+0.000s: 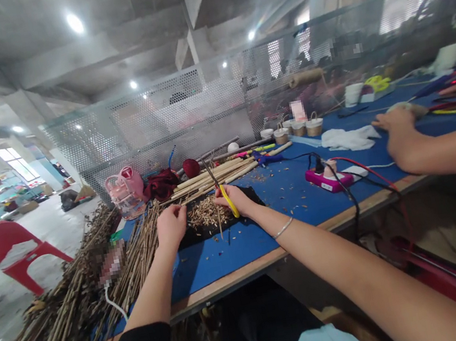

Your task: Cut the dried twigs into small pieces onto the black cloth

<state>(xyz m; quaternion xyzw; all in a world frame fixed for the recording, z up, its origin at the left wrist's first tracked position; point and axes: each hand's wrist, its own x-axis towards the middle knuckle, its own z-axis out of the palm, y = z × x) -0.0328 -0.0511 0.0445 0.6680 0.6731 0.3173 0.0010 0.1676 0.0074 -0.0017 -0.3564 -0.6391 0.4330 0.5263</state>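
The right hand (237, 201) gripped yellow-handled scissors (229, 201), blades pointing up and away, presumably so the fingertips could work unhindered; a thin twig (220, 224) showed below them. Chopped bits (204, 214) lay between both hands on a black sheet (251, 194), which likely kept them gathered. The left hand's (171, 227) fingers were drawn close, contents impossible to tell. Dry stems (146, 241) lay just beside it, probably for easy reach.
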